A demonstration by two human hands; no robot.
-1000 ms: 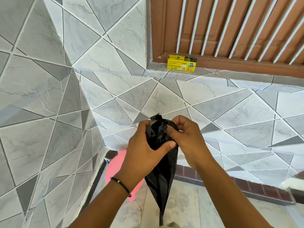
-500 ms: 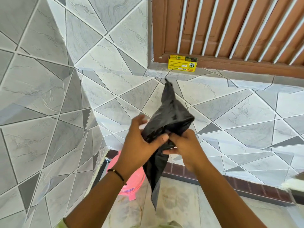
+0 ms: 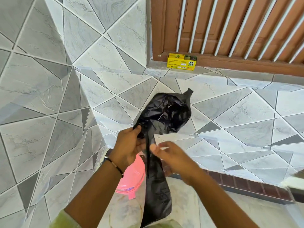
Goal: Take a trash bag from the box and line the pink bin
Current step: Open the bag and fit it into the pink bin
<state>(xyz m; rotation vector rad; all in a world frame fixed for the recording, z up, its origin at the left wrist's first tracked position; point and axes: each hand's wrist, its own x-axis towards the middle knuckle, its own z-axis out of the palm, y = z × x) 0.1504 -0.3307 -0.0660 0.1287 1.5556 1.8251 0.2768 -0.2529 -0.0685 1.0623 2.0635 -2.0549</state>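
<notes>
A black trash bag (image 3: pixel 166 112) is held up in front of me, its upper part puffed with air and flopped to the right, its lower part hanging down past my arms. My left hand (image 3: pixel 130 145) pinches the bag's left edge between thumb and fingers. My right hand (image 3: pixel 167 153) is blurred just right of the hanging strip, thumb near the plastic; whether it holds the bag is unclear. The pink bin (image 3: pixel 131 176) stands on the floor below, mostly hidden behind my left wrist and the bag. The yellow trash bag box (image 3: pixel 181 62) sits on the window ledge.
Grey and white tiled walls meet in a corner at left. A brown wooden window frame (image 3: pixel 230 30) with white bars fills the top right above the tiled ledge. A dark brick-coloured skirting strip (image 3: pixel 246 183) runs along the floor at right.
The bag's puffed top has swung from upright to the right and grown fuller. My hands have drawn apart and dropped lower; the right hand has moved off the bunched plastic.
</notes>
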